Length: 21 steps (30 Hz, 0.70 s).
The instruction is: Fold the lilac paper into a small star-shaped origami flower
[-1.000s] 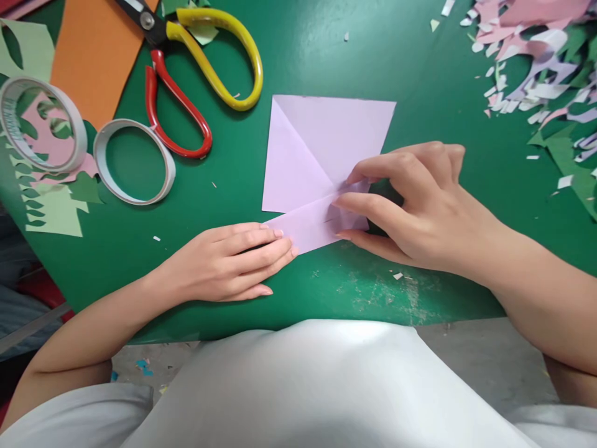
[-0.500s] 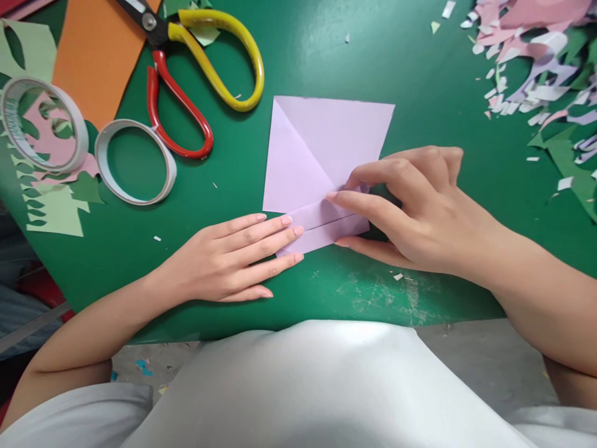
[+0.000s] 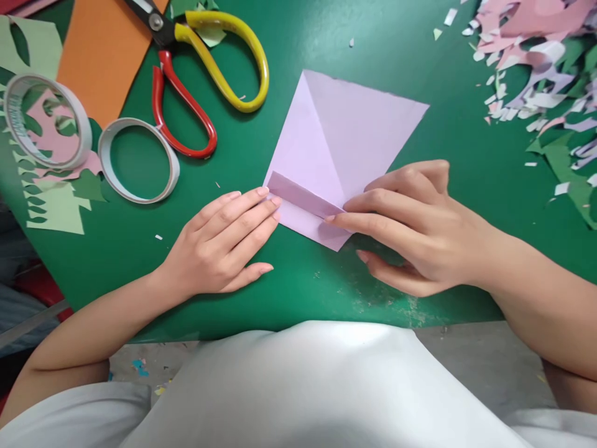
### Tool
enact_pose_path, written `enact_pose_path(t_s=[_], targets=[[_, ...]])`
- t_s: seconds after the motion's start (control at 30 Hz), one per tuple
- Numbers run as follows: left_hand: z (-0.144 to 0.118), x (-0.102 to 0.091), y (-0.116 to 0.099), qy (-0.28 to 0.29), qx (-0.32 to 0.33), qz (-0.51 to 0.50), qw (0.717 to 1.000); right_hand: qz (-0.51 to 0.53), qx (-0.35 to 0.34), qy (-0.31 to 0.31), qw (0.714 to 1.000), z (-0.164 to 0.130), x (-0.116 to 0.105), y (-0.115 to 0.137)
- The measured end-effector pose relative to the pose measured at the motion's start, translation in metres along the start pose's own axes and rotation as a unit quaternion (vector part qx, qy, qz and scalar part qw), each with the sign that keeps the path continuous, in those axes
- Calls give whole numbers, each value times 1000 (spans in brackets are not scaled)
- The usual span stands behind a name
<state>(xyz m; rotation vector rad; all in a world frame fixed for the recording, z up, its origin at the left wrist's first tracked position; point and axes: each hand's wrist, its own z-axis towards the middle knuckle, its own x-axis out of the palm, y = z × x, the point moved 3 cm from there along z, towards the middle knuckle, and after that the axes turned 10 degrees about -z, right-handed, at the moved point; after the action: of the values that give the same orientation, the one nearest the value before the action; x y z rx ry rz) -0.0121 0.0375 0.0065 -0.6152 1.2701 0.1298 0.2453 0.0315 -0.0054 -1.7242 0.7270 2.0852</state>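
Head view: left hand [image 3: 219,242] and right hand [image 3: 415,224] press lilac paper [image 3: 354,130]

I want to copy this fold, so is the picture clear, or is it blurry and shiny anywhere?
Head view: sharp and evenly lit; the purple paper shows its creases clearly. Soft shadows sit under both hands, left hand, right hand. Faint sheen on the green table; edges look slightly bent.

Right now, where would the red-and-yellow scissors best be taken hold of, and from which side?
By the two handle loops of the scissors, coming from the near right. The loops lie flat and open on the green table, pointing toward the lilac paper, while the blades run off the far-left edge over the orange sheet.
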Motion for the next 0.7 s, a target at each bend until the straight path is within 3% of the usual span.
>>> enact_pose_path(t_s=[0.13,0.27,0.47,0.57,0.7], targets=[[-1,1,1,8,-7,-11,1000,-5,-24,-45,999,2,-1,0],[0,3,0,28,-3,3,1000,-60,-56,-140,987,8,-4,3],[2,4,-3,65,44,9,997,-81,-124,-223,964,20,-12,13],[3,4,-3,86,65,-11,994,-92,-145,-241,955,22,-14,18],[4,5,-3,99,66,-34,992,-97,-180,-217,955,16,-8,24]])
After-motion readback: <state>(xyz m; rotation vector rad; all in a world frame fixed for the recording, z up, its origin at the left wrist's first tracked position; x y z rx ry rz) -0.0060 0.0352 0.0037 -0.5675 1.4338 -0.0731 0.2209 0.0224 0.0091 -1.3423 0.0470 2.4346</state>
